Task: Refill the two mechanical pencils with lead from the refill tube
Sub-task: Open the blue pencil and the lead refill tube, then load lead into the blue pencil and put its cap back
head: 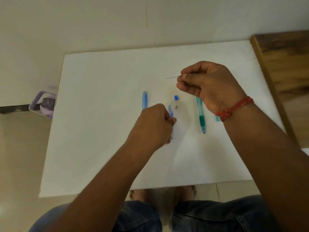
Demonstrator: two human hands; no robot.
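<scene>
My right hand point(209, 87) hovers above the white table point(100, 148) and pinches a thin lead point(172, 77) that sticks out to the left. My left hand point(153, 124) holds the clear blue refill tube point(170, 113) down on the table. A blue cap point(176, 97) and a small grey piece point(176, 107) lie just beyond the tube. A blue mechanical pencil point(144, 99) lies to the left, partly behind my left hand. A teal mechanical pencil point(201, 116) lies to the right, under my right wrist. A small teal piece point(217, 118) shows beside my right forearm.
A lilac bottle point(45, 104) stands on the floor off the table's left edge. A wooden surface point(284, 64) borders the table at the right. A wall rises behind the table. My knees and feet show below the near edge.
</scene>
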